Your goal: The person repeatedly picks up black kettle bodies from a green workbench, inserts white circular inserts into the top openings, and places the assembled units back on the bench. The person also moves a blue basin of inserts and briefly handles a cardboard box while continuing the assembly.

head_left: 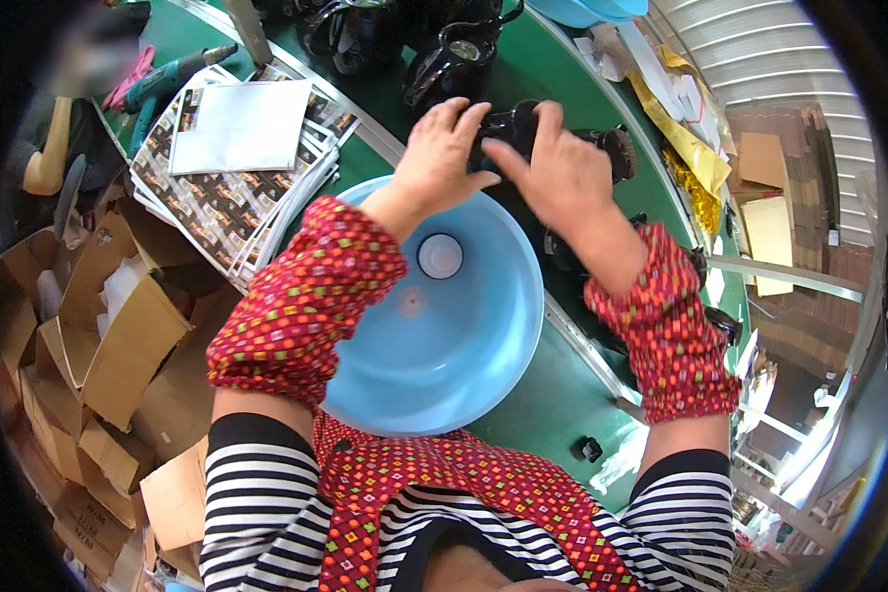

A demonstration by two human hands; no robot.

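Above the far rim of a light blue basin [508, 326], both my hands close around a glossy black vessel [511, 125]. My left hand [434, 160] has its fingertips and thumb at the vessel's left side. On its right side, my right hand [565, 168] grips with thumb and fingers. Much of the vessel is hidden by the hands, so its exact kind is unclear. Inside the basin sits a small white round cup-like piece [440, 257]. Just beyond my hands stands another glossy black jug-like vessel [454, 61].
More black vessels [350, 39] crowd the green table [553, 395]. Printed sheets [202, 212] are stacked at left, with a white sheet [252, 126] on top and a teal heat-gun-like tool [173, 79] beyond. Opened cardboard boxes [128, 345] fill the lower left. A small black part [588, 449] lies near me.
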